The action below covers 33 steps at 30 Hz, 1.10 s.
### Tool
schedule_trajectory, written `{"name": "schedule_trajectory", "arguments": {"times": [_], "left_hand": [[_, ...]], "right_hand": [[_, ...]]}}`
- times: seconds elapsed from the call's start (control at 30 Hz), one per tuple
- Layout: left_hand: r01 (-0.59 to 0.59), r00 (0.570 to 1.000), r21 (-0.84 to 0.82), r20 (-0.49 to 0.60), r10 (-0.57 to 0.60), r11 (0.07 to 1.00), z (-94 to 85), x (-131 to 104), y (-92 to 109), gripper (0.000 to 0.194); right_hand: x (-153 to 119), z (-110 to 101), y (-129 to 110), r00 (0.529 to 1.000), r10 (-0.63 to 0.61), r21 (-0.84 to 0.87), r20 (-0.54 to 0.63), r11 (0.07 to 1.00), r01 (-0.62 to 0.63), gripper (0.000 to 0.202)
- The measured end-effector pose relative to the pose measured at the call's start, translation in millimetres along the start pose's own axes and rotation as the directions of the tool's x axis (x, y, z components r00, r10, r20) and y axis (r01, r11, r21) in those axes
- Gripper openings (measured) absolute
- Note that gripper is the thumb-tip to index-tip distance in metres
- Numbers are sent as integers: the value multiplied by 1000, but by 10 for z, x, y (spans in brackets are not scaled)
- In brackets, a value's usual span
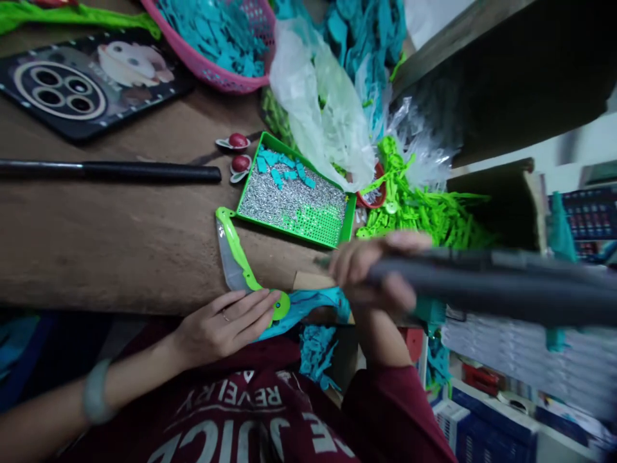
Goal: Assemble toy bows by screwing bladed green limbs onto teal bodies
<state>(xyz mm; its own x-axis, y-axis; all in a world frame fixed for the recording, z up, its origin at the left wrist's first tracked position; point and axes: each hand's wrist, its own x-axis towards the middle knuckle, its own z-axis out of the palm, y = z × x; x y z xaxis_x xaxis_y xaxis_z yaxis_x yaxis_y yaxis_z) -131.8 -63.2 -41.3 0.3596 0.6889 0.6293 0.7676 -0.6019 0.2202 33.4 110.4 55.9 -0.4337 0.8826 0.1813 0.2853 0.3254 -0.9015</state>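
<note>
A blurred dark electric screwdriver (482, 283) is in my right hand (376, 267), fingers wrapped around its front end. Its thin tip points left, above the table edge. My left hand (231, 325) lies over a folding plastic toy knife (281, 307), fingers together across its round green pivot and thumb hidden. A green arm with a translucent blade-like piece (234, 257) stretches up and left from the pivot; a teal part (313, 302) extends right. Beyond the hands sits a green tray (284, 226) of small silvery screws, with several teal pieces on top.
A phone (96, 83), a black rod (154, 172) and two red-topped clips (240, 153) lie on the wooden table (110, 251). Behind the tray are a pink basket (216, 80) of teal parts and a plastic bag (322, 103). Green parts (429, 215) are heaped at right.
</note>
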Motion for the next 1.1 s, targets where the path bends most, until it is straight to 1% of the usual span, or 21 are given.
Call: {"name": "schedule_trajectory", "arguments": {"times": [0.03,0.07,0.1,0.13,0.2,0.27,0.43,0.57,0.67,0.73,0.77,0.8,0.83,0.87,0.9,0.93,0.97,1.0,1.03,1.1], "left_hand": [[-9,1000,29,-10,9,1000,16,-15,9,31],[-14,1000,51,-20,15,999,31,-29,15,31],[-13,999,62,-29,15,998,45,-43,19,31],[-11,999,62,-41,13,998,56,-56,21,30],[-7,998,44,-64,10,999,70,-73,16,27],[-9,997,27,-82,11,1000,73,-77,3,24],[-41,993,6,-106,42,999,68,-69,-35,20],[-68,989,21,-128,71,997,88,-94,-29,16],[-42,988,43,-149,48,998,103,-115,-14,16],[-51,987,32,-149,55,998,103,-115,-17,16],[-68,987,23,-147,71,997,101,-110,-24,16],[-85,985,16,-148,87,996,96,-103,-32,15],[-100,983,16,-152,101,995,91,-94,-41,15],[-106,982,20,-157,108,994,87,-84,-49,15],[-101,980,22,-172,103,995,82,-76,-55,14],[-87,979,14,-185,88,996,79,-69,-58,13],[-75,978,-2,-196,73,997,77,-64,-58,13],[-67,976,-22,-209,61,998,77,-60,-57,14],[-62,974,-46,-219,51,997,78,-59,-53,15],[-62,971,-84,-237,40,995,91,-62,-43,18]], "right_hand": [[169,-31,60,963,-110,107,-246,984,140,32],[326,-42,139,910,-146,175,-388,958,228,28],[460,-36,229,873,-134,224,-469,938,264,25],[564,-18,318,851,-110,263,-513,924,279,24],[668,29,462,870,-54,306,-491,924,231,23],[667,62,536,881,-43,326,-472,920,219,23],[585,69,563,886,-91,360,-455,891,277,19],[621,49,620,885,-86,356,-457,895,270,18],[645,42,550,878,-71,332,-473,909,253,19],[597,81,373,865,-67,339,-497,903,264,19],[543,120,252,870,-75,354,-488,893,276,18],[469,173,120,886,-88,384,-455,878,285,18],[378,236,-11,916,-107,427,-387,859,281,18],[277,308,-131,950,-135,482,-283,836,262,20],[173,385,-227,974,-166,530,-156,818,225,23],[73,465,-295,980,-194,559,-29,810,177,28],[-17,543,-331,974,-214,570,68,810,138,32],[-94,617,-337,965,-228,567,133,816,114,35],[-157,685,-320,956,-243,557,165,823,113,38],[-246,792,-249,957,-264,540,120,826,160,37]]}}
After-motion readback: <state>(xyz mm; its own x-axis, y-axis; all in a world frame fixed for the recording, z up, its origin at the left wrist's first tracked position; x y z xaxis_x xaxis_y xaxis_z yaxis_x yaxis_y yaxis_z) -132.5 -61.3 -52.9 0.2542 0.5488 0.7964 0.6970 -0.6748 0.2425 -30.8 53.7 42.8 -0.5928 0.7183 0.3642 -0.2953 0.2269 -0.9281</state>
